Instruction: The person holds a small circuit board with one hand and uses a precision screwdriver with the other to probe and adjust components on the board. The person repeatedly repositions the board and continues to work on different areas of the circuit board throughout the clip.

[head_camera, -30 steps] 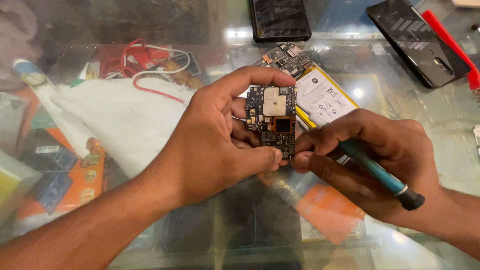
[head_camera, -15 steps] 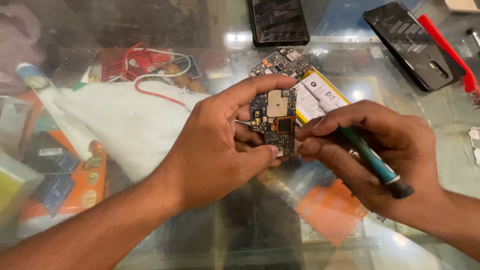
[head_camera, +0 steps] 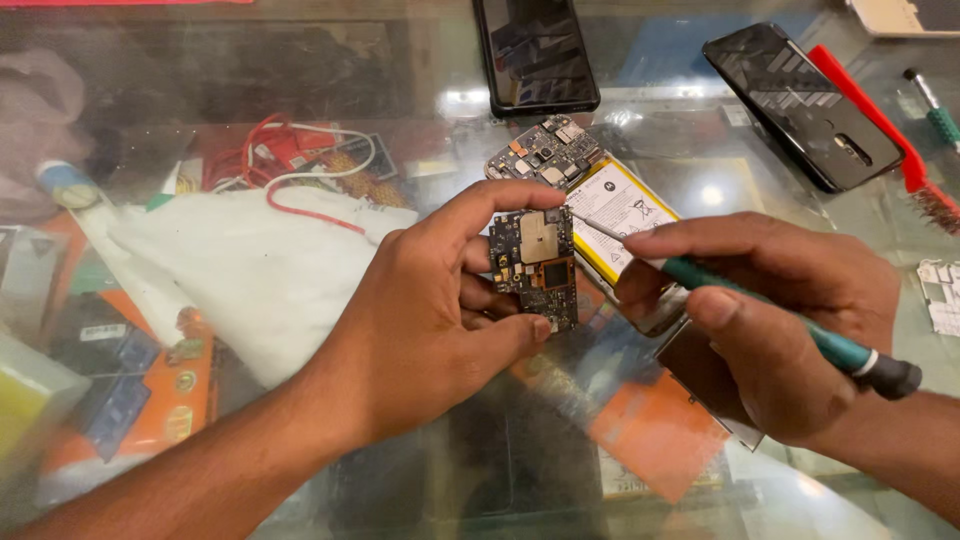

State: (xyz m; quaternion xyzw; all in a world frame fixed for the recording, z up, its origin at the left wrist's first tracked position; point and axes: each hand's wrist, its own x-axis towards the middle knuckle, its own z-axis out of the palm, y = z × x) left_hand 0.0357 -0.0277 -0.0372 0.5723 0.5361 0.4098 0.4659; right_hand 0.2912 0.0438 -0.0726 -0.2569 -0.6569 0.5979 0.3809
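Head view showed the left hand pinched around a small circuit board, thumb below and forefinger along its top edge, above the glass counter. The right hand was clamped on a green-handled screwdriver, its thin tip near the board's upper corner. Dark, upright, the board bore a tan shield and an orange patch. Both forearms reached in from the bottom edge.

My clear glass counter top, two black phones on it, opened phone with yellow battery, white cloth, red-handled brush
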